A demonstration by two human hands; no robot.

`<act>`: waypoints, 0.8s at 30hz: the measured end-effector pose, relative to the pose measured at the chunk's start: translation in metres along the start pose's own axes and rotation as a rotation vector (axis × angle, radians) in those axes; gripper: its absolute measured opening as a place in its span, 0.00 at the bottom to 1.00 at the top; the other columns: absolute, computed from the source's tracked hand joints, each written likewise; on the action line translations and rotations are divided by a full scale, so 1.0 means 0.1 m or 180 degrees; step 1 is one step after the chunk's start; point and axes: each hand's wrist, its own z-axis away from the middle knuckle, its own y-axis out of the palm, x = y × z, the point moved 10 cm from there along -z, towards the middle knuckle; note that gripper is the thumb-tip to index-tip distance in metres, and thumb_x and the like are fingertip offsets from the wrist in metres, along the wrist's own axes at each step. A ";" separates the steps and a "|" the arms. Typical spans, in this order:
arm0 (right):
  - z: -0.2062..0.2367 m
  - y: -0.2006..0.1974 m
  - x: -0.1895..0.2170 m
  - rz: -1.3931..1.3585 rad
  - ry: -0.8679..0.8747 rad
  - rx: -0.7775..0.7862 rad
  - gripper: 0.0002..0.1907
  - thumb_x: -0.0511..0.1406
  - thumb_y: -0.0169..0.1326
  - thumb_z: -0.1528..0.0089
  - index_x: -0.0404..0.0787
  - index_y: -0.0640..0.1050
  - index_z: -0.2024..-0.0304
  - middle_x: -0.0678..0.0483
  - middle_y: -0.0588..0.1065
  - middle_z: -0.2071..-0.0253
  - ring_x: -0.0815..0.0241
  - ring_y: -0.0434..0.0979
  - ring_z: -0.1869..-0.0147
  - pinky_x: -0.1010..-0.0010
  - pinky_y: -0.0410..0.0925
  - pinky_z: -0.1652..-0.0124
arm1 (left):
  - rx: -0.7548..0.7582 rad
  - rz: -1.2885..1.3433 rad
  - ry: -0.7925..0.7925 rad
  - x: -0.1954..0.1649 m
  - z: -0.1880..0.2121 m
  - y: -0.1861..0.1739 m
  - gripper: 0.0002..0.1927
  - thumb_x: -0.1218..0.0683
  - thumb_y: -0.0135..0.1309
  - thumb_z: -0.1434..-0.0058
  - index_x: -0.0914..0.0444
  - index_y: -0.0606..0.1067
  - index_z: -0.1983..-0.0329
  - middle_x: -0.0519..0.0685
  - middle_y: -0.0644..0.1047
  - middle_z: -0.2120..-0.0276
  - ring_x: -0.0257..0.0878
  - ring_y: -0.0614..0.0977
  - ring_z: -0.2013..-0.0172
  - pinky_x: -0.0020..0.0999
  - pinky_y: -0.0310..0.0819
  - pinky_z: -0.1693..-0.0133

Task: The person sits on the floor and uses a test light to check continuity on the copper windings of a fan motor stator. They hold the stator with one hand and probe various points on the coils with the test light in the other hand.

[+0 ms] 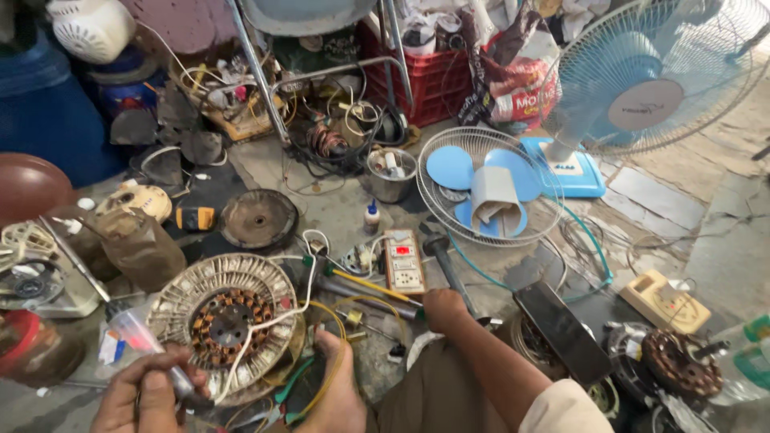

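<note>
Stator with copper coils, round, dusty, left fingers grasping tube, right fingers clenched.

Red-and-white printed bag beside red crate — top centre

Stator left of socket board; fan guard behind board; standing fan right.

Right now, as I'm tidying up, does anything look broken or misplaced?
Yes: a fan guard lies flat on the floor with a loose blue blade in it, and an opened motor shows bare windings and trailing wires.
</note>
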 end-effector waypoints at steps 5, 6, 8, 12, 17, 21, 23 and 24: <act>0.27 -0.11 -0.28 -0.0863 0.0511 -0.0460 0.21 0.31 0.55 0.44 0.51 0.80 0.48 0.44 0.81 0.57 0.42 0.82 0.52 0.52 0.75 0.54 | 0.0054 0.0316 0.0124 -0.26 0.16 0.08 0.08 0.60 0.45 0.21 0.72 0.71 0.48 0.59 0.78 0.56 0.42 0.81 0.61 0.39 0.80 0.58; 0.39 -0.23 -0.29 -0.1075 0.0490 -0.0718 0.20 0.33 0.58 0.45 0.50 0.79 0.49 0.44 0.81 0.58 0.41 0.82 0.53 0.52 0.74 0.54 | 0.0061 0.0389 0.0179 -0.28 0.18 0.08 0.07 0.61 0.46 0.21 0.72 0.71 0.50 0.59 0.78 0.55 0.42 0.81 0.61 0.39 0.80 0.59; 0.67 -0.56 -0.30 -0.1492 0.0456 -0.1276 0.22 0.38 0.62 0.48 0.47 0.79 0.50 0.45 0.81 0.58 0.41 0.81 0.54 0.51 0.73 0.55 | 0.0103 0.0457 0.0248 -0.30 0.17 0.06 0.07 0.61 0.46 0.20 0.73 0.72 0.51 0.59 0.78 0.55 0.42 0.81 0.61 0.38 0.80 0.58; 1.50 -1.46 -0.62 -0.2261 0.0273 -0.2875 0.19 0.41 0.68 0.45 0.43 0.83 0.52 0.46 0.80 0.60 0.51 0.82 0.61 0.61 0.75 0.60 | 0.0219 0.0441 0.0320 -0.13 0.13 0.00 0.08 0.61 0.46 0.20 0.73 0.72 0.50 0.59 0.78 0.55 0.41 0.80 0.63 0.38 0.80 0.57; 2.12 -1.72 -2.31 -0.3478 0.1274 -0.3066 0.18 0.40 0.68 0.40 0.41 0.84 0.49 0.49 0.79 0.66 0.62 0.76 0.69 0.69 0.70 0.68 | 0.0506 0.0136 0.0205 0.20 -0.02 -0.11 0.10 0.59 0.46 0.16 0.73 0.70 0.50 0.61 0.77 0.59 0.43 0.81 0.62 0.40 0.80 0.56; 1.82 -1.19 -3.56 -0.5274 0.1035 -0.2505 0.21 0.37 0.54 0.36 0.38 0.74 0.42 0.49 0.80 0.55 0.56 0.82 0.61 0.66 0.77 0.64 | 0.0401 -0.0258 -0.0074 0.40 -0.26 -0.08 0.11 0.57 0.44 0.18 0.73 0.69 0.49 0.61 0.78 0.55 0.45 0.81 0.61 0.46 0.81 0.55; 1.43 -0.73 -4.00 -0.6154 0.1050 -0.2233 0.23 0.42 0.42 0.32 0.37 0.71 0.39 0.45 0.78 0.53 0.52 0.82 0.60 0.64 0.77 0.64 | 0.0305 -0.0489 -0.0146 0.49 -0.23 0.06 0.11 0.57 0.44 0.19 0.73 0.69 0.49 0.60 0.78 0.55 0.45 0.81 0.60 0.45 0.81 0.55; 1.26 -0.47 -4.21 -0.6109 0.1303 -0.2190 0.22 0.41 0.43 0.32 0.37 0.72 0.38 0.44 0.78 0.52 0.52 0.82 0.60 0.65 0.76 0.64 | 0.0266 -0.0673 -0.0236 0.61 -0.07 0.17 0.11 0.57 0.44 0.19 0.73 0.69 0.49 0.60 0.78 0.55 0.44 0.81 0.60 0.45 0.81 0.55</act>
